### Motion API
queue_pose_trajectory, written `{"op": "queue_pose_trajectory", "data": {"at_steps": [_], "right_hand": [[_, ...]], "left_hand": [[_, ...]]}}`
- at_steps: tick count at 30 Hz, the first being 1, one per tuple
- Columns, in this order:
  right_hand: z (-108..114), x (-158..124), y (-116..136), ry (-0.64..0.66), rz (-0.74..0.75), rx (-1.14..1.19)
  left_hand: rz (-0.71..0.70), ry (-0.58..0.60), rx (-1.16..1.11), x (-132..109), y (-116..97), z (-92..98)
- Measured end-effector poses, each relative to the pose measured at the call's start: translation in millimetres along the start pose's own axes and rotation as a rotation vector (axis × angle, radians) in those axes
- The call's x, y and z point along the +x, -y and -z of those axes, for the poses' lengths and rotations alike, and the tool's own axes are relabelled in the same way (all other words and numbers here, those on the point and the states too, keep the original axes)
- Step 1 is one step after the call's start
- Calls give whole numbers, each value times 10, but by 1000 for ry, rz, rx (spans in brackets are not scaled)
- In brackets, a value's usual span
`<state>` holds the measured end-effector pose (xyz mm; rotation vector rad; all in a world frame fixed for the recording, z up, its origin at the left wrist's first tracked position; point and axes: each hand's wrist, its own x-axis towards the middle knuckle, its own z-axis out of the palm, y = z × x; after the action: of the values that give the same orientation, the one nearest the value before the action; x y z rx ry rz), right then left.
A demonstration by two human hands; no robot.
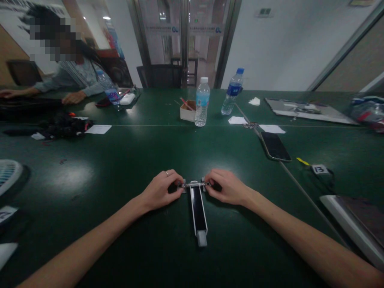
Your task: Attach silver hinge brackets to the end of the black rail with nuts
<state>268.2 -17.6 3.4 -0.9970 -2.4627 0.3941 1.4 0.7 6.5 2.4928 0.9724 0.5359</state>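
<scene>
A: Where do we have the white-framed piece [205, 214]?

B: We have it on the green counter [135, 152], straight in front of us. Its long dark panel [198, 208] runs from twelve o'clock down to just short of six.

A: And the metal crossbar [194, 185]?

B: We see that set across the piece's twelve o'clock end. A pale tab [202, 238] sticks out at the opposite end, near six.

A: How do our grips stand to it?

B: If we take the piece as the middle of the dial, our left grip [162, 188] sits at ten o'clock and our right grip [226, 186] at two. Both are near the upper end, well apart from the pale tab.

A: Are they open or closed?

B: We have both closed. Our left finger and thumb pinch the crossbar's nine o'clock end, our right ones its three o'clock end. Small grey plates [184, 186] show right by the fingertips; we cannot tell whether we pinch those too.

A: What do we have farther off?

B: Towards twelve, a white-capped bottle [202, 104] just beside a small open box [186, 114]; towards one, a blue-capped bottle [231, 93]; at two, a phone [275, 146].
</scene>
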Motion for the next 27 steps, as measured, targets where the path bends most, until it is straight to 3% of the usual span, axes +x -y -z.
{"op": "queue_pose_trajectory", "data": {"at_steps": [6,22,27], "right_hand": [[-2,-2,-2,1,-3,6],[7,-4,1,-5,3,1],[-7,-7,-13,-4,8,-5]], "left_hand": [[-70,-27,-29,-11,16,-5],[23,17,-4,4,11,-10],[-29,-5,-41,-5,33,-19]]}}
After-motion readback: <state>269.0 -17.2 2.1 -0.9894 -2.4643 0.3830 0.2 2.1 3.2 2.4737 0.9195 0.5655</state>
